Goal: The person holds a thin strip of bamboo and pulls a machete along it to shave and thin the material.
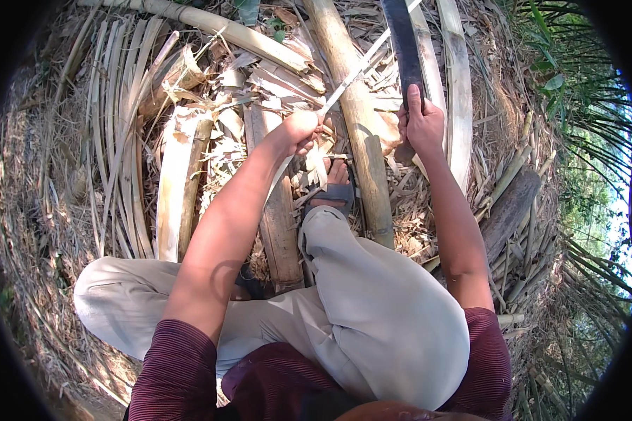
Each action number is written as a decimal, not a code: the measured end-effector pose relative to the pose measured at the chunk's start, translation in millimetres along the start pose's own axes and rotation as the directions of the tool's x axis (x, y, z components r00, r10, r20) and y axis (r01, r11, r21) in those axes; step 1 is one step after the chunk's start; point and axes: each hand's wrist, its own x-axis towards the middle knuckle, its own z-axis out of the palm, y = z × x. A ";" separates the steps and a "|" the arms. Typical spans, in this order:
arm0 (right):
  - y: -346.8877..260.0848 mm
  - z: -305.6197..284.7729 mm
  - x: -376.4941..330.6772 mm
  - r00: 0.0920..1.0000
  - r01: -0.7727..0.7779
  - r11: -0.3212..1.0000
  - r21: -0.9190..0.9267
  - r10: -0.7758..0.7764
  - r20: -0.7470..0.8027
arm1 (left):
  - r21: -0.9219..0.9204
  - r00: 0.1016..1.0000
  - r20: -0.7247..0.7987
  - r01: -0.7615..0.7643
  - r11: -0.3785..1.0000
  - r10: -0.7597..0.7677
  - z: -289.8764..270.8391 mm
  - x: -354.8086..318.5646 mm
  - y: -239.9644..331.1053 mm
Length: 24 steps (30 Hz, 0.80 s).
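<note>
My left hand (300, 132) is closed around a thin pale bamboo strip (354, 74). The strip slants up to the right across a thick bamboo pole (350, 105) and passes behind the blade at the top; its other end runs down past my wrist. In my right hand (423, 128) is a machete (404, 49) with a long dark blade, held upright with the thumb along it. Its handle is mostly hidden by my fingers. The blade's tip lies beyond the top of the view.
Long split bamboo strips (123, 140) lie in a bundle at the left. Split bamboo pieces (179, 175) and a flat bamboo length (277, 210) lie nearer. Pale bamboo poles (458, 91) stretch along the right, near a dark log (512, 210). Shavings cover the ground around my sandalled foot (333, 189).
</note>
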 end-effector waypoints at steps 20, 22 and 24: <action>-7.9 -15.7 11.2 0.980 -0.135 0.915 -0.379 0.181 0.087 | 0.039 0.997 -0.019 -0.071 0.997 0.072 -3.0 -0.9 -6.5; -0.5 -8.1 -1.7 0.992 -0.128 0.974 -0.189 0.123 -0.037 | 0.157 0.969 -0.087 -0.217 0.963 0.233 -2.4 -11.5 -4.9; 16.8 -2.5 -21.8 0.992 -0.016 0.973 -0.231 -0.013 -0.124 | 0.364 0.845 -0.116 -0.453 0.814 0.522 0.5 -32.4 -14.4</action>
